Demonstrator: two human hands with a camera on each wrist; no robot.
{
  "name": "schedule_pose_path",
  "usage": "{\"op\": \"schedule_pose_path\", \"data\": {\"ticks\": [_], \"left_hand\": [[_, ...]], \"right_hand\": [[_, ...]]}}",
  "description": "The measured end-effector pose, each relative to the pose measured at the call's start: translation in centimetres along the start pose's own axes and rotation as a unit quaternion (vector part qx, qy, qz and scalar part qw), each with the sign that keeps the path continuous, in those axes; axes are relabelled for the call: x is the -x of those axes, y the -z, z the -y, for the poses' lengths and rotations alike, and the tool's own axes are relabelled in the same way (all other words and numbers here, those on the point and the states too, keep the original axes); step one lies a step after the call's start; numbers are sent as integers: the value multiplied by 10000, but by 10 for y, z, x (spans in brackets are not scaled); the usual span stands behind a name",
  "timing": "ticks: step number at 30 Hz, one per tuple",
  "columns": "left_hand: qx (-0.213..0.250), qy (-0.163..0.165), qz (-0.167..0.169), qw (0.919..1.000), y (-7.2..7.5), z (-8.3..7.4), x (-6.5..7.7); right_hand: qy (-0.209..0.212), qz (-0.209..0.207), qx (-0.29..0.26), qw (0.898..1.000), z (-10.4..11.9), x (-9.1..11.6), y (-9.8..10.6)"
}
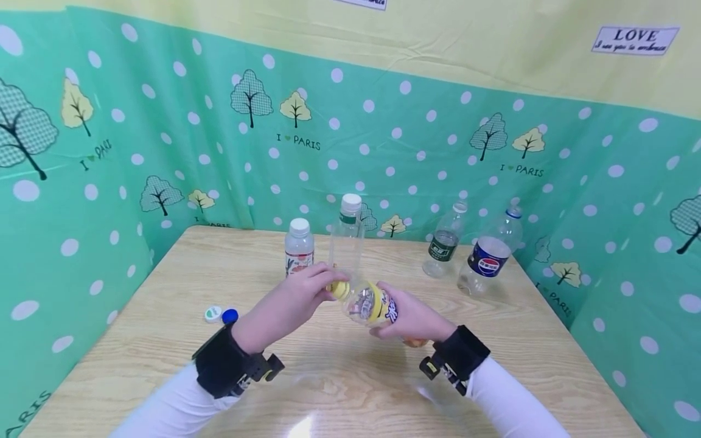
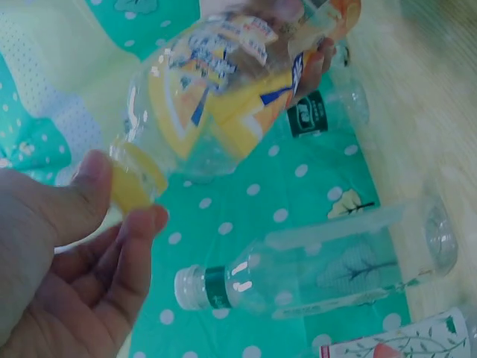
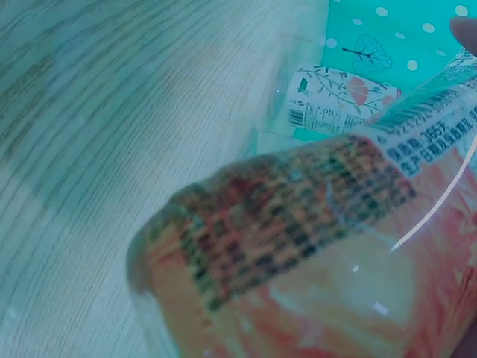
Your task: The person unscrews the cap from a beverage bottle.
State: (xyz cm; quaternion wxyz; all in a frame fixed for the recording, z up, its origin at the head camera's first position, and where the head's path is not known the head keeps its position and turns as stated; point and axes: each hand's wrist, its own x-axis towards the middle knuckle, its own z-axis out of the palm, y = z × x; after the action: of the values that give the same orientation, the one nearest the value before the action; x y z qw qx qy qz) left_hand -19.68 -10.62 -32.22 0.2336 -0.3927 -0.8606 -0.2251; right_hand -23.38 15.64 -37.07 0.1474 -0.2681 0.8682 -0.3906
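A clear plastic bottle [image 1: 364, 304] with a yellow and orange label lies tilted in the air between both hands, above the middle of the table. Its neck points left. My right hand [image 1: 411, 313] grips the bottle round its labelled body. At the neck, the thumb and fingers of my left hand [image 1: 298, 298] pinch the yellow cap [image 2: 128, 188], which is at the bottle's mouth. Whether the cap is loose or tight I cannot tell. The right wrist view shows the bottle's orange lower end [image 3: 298, 283] close up, with printed text on it.
Behind the hands stand a bottle with a floral label [image 1: 299, 246] and a tall clear bottle [image 1: 346, 240]. At the back right are a green-labelled bottle [image 1: 443, 243] and a larger blue-labelled bottle [image 1: 487, 261]. A white cap [image 1: 213, 314] and a blue cap [image 1: 230, 316] lie by my left wrist.
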Motion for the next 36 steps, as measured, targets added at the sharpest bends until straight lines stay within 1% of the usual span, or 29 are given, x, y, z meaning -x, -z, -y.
{"op": "schedule_pose_path", "data": {"ticks": [3,6,8,9,11,13,17,19,21,23,25,27,32,34,36], "left_hand": [[-205,469,7,9987,-5,-5,-2],[-325,1001,-124,9944,-10,-11,-3],[-351,1208,-275,9917,-11,-13,-3],[-341,1247,-356,9910,-12,-13,-3],[-246,1214,-451,9913,-13,-14,-3],[-73,1026,-467,9936,-12,-12,-2],[434,592,-304,9968,-5,-8,-1],[564,368,-190,9975,0,-6,-1],[609,146,-126,9980,3,-3,-1],[532,-25,-89,9985,5,-1,-1],[449,-94,-83,9989,5,1,-2],[369,-50,-37,9993,3,0,-2],[102,394,192,9990,-2,-4,-2],[-47,576,181,9982,-5,-6,-3],[-277,689,78,9972,-7,-7,-4]], "right_hand": [[46,-68,47,10000,1,-2,1],[102,-136,136,9998,1,-4,1],[117,-169,207,9996,0,-5,1],[127,-177,236,9995,0,-6,1],[157,-170,272,9994,-1,-6,0],[158,-165,243,9994,-2,-5,0],[88,-185,76,9998,-1,-3,0],[36,-197,47,9998,0,-2,2],[26,-187,103,9998,1,-1,3],[34,-154,124,9998,2,0,4],[81,-120,126,9998,2,0,4],[95,-88,85,9999,1,0,4],[44,-16,14,10000,-1,0,4],[-5,-3,22,10000,-1,0,3],[-52,-11,27,10000,-2,0,3]]}}
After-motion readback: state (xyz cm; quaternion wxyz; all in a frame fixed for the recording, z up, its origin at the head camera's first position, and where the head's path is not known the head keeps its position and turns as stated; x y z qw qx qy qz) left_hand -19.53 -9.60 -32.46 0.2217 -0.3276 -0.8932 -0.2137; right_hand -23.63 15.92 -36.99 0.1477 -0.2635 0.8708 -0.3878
